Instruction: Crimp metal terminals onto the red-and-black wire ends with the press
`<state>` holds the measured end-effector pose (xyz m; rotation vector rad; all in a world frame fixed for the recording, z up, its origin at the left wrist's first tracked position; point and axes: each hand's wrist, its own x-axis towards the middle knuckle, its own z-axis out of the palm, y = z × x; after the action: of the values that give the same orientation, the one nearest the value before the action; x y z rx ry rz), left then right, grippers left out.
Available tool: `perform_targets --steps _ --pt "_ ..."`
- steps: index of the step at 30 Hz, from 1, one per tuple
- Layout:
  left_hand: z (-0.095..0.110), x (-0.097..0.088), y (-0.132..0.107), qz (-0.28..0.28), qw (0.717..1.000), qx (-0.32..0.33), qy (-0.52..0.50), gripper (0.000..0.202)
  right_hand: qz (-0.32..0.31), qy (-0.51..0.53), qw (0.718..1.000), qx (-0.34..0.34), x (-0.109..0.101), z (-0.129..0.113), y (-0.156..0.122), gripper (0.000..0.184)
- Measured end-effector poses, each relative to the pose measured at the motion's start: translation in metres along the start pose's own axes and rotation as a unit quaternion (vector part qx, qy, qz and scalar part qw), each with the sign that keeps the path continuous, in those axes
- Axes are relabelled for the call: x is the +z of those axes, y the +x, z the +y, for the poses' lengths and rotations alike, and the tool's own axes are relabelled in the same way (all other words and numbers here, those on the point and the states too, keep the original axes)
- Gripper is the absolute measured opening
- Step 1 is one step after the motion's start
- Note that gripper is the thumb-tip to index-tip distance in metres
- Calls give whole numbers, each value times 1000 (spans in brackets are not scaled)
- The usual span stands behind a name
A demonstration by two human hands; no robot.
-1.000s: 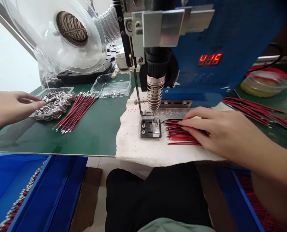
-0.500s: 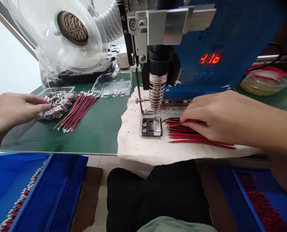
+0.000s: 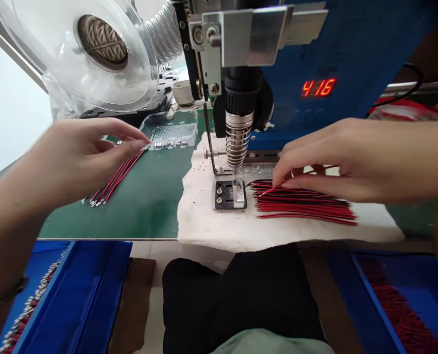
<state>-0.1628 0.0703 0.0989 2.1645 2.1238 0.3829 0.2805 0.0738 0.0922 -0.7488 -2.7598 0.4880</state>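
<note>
My left hand (image 3: 89,155) is over the green table, thumb and forefinger pinched together close to a clear plastic tray (image 3: 189,125) with small metal parts in it. What those fingertips hold is too small to make out. Beneath this hand lies a bundle of red and black wires (image 3: 117,179), partly covered by it. My right hand (image 3: 314,162) pinches a single red wire (image 3: 268,191) above a row of red and black wires (image 3: 300,206) on a white cloth (image 3: 211,231). Left of that row is a small black fixture (image 3: 224,194) beneath a soldering iron (image 3: 239,132) with a coiled spring.
A blue machine (image 3: 307,49) with a lit red display stands behind the fixture. A solder spool (image 3: 102,42) and a clear disc are at the back left. Blue bins with wires (image 3: 64,295) (image 3: 399,305) sit below the table edge on both sides.
My left hand has moved right, from the container of metal parts to near the clear tray. My right hand has lifted slightly, with a red wire in its fingers.
</note>
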Motion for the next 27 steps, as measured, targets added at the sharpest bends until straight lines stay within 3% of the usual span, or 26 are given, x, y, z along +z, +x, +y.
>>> perform_targets --steps 2,4,6,9,12,19,27 --pt "39 0 9 -5 998 55 -30 72 -20 18 1000 9 -3 3 0 28" --pt "57 -1 29 -27 995 91 -35 62 -11 26 1000 13 2 7 1 26" --pt "63 -4 54 -58 994 93 -11 52 -16 37 999 19 9 9 4 23" --pt "64 -7 86 -180 977 117 12 38 -12 62 997 33 11 10 12 20" --pt "68 -7 102 -242 960 138 24 30 -10 79 996 44 8 11 20 23" --pt "64 0 100 -247 959 135 -39 34 8 153 987 41 23 13 27 27" --pt "58 11 82 -308 931 165 -109 45 161 181 968 69 51 7 29 22"
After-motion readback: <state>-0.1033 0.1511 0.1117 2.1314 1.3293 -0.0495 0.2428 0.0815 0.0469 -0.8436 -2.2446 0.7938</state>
